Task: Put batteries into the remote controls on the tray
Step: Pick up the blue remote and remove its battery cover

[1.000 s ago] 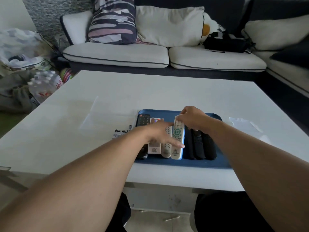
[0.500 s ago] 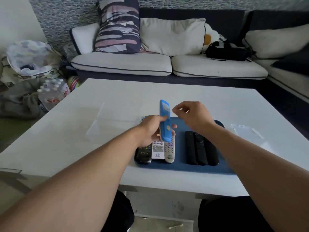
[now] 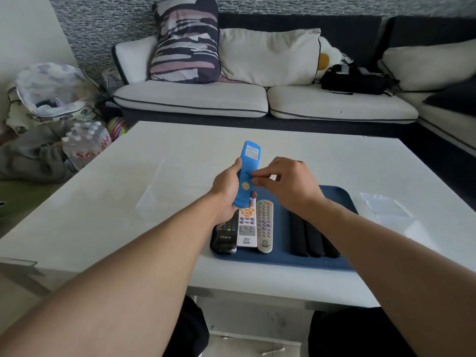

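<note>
Blue plastic shows on the back of one remote, held up above the bench with its button side turned away. The left hand is the grip on it: fingers and thumb curl round its lower half, and it stands tilted, top end leaning away from the person. The right hand is at its right edge, fingers bent, with the fingertips touching the back near the middle; whether they pinch anything cannot be told.

Below the hands a blue tray lies on the white bench near its front edge. On the tray's left part three remotes lie side by side, touching: one black remote, one white remote with an orange ring of buttons, and one grey remote. On the right part lie black remotes close together, three as far as can be told, partly hidden by the right forearm.

No batteries can be made out. Right of the tray, clear plastic wrappers lie on the bench. Behind it stands a sofa with one striped pillow.
</note>
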